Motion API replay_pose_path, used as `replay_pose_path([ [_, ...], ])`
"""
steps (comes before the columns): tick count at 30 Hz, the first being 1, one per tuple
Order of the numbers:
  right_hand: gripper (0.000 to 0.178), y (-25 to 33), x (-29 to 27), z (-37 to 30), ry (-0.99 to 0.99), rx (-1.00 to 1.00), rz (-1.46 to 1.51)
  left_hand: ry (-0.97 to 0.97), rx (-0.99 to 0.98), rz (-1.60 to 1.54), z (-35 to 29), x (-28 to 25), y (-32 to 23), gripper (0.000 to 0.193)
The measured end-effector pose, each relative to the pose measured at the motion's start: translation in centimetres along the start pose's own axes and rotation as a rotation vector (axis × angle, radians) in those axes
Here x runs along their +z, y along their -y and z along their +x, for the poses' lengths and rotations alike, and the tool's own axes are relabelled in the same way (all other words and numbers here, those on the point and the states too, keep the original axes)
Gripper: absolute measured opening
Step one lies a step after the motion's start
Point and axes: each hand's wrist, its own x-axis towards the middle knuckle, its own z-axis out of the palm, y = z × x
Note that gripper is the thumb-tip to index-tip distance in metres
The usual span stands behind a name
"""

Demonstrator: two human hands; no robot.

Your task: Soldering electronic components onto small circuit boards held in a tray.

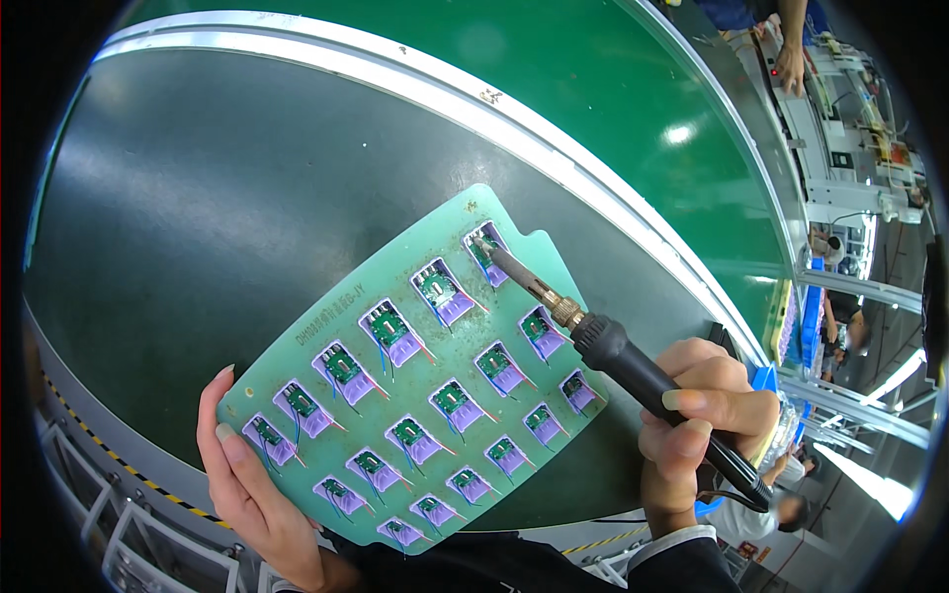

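Observation:
My left hand (252, 494) grips the lower left edge of a light green fixture board (395, 292), which is tilted over the dark worktop. Set in its rows of cutouts are several purple housings, each with a small green circuit board (341, 366) and thin red and blue wires. My right hand (707, 415) is closed around the black handle of a soldering iron (633, 366). The iron's tip is at the small circuit board (484, 247) in the topmost cutout; whether it touches cannot be made out.
The dark green worktop (227, 198) spreads under the board. A white metal rail (435, 84) divides it from a bright green surface (593, 109) beyond. Another person's hand (791, 67) shows at the far right top, by equipment. Blue bins (813, 316) and other people are on the right.

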Motion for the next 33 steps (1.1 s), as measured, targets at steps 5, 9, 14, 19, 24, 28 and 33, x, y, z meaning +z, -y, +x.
replay_pose_path([
  [5, 0.027, -0.2, -0.9, 0.3, -0.011, -0.307, -0.023, 0.055, -0.038, -0.029, -0.1, -0.6, 0.3, 0.041],
  [9, 0.017, 1.3, -2.1, 0.8, -0.17, -0.358, -0.11, -0.005, 0.0, -0.013, 0.0, -0.6, 0.2, 0.039],
  [14, 0.024, 3.2, -6.4, 0.8, -0.263, -0.345, -0.198, 0.045, -0.01, -0.027, 0.2, 0.1, 0.0, 0.038],
  [19, 0.025, 4.2, -8.1, 0.9, -0.438, -0.312, -0.203, -0.018, 0.078, -0.052, 0.2, 0.1, 0.6, 0.038],
  [24, 0.023, 4.6, -8.5, 0.9, -0.442, -0.245, -0.219, 0.022, 0.035, 0.024, 0.1, 0.3, -0.6, 0.038],
  [28, 0.022, 4.4, -6.6, 2.1, -0.514, -0.165, -0.3, 0.016, 0.044, 0.025, -0.2, 0.2, -0.6, 0.037],
  [33, 0.02, 3.5, -7.0, 2.4, -0.464, -0.082, -0.212, 0.006, 0.066, 0.044, -0.1, 0.3, -0.4, 0.038],
])
